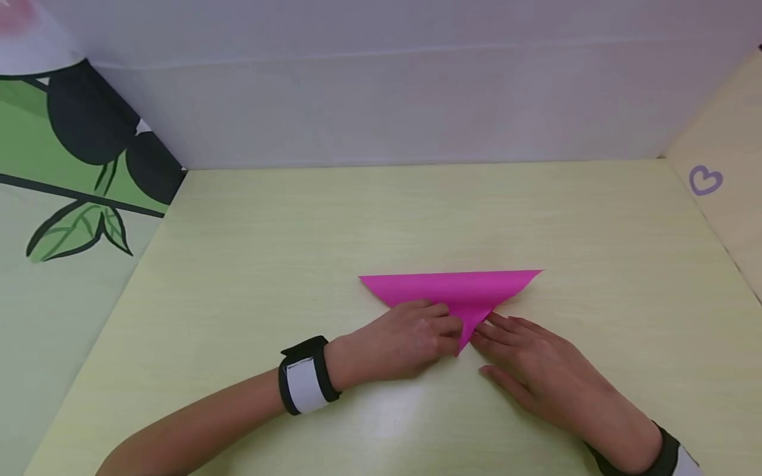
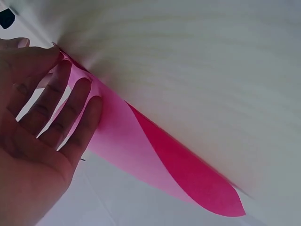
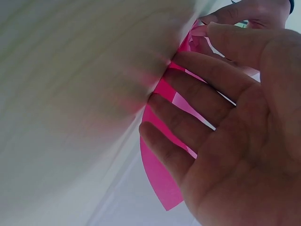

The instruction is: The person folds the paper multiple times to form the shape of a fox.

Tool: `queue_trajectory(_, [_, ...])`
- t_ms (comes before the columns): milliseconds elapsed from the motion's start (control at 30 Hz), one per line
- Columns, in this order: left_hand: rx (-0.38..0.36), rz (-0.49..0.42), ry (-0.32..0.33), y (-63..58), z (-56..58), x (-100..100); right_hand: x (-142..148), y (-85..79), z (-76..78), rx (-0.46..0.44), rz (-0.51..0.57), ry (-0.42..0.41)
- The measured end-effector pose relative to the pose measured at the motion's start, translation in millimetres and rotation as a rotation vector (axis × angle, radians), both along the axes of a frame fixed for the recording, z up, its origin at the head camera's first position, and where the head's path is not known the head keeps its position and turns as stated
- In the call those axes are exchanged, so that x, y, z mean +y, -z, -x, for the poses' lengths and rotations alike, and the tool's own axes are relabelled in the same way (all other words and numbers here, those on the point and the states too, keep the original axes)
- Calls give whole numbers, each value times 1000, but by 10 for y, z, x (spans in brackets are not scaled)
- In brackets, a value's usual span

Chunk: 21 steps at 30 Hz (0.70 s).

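A sheet of bright pink paper (image 1: 446,287) lies on the table, folded along its straight far edge into a wide triangle whose tip points toward the person. Near that tip, the left hand (image 1: 407,340) pinches the paper between thumb and fingers, covering part of its left slope. The right hand (image 1: 544,370) lies at the lower right edge, its extended fingertips touching the paper. In the left wrist view the paper (image 2: 127,146) bulges up from the table in a loose, rounded fold. Spread fingers cover much of the paper (image 3: 162,181) in the right wrist view.
The pale wooden table (image 1: 286,231) runs back to a plain whitish wall (image 1: 381,112). On the left stands a panel painted with green leaves (image 1: 65,231). A purple heart (image 1: 706,180) marks the right panel. Both wrists wear black bands, the left band (image 1: 305,377) fully in view.
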<state>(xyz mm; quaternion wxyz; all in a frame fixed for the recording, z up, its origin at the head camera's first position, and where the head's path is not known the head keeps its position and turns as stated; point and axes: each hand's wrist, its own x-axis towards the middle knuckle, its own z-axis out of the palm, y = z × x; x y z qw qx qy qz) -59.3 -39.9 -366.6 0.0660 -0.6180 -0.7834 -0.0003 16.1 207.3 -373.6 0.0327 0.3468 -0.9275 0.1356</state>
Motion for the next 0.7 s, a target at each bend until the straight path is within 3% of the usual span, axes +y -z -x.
queue_trajectory(200, [-34, -17, 9, 4, 6, -9, 39, -59, 2, 22, -17, 0])
queue_trajectory(433, [-80, -39, 14, 25, 16, -18, 60, -156, 13, 123, 67, -6])
queue_trajectory(700, [-120, -59, 31, 51, 35, -24, -64, -123, 165, 172, 51, -68])
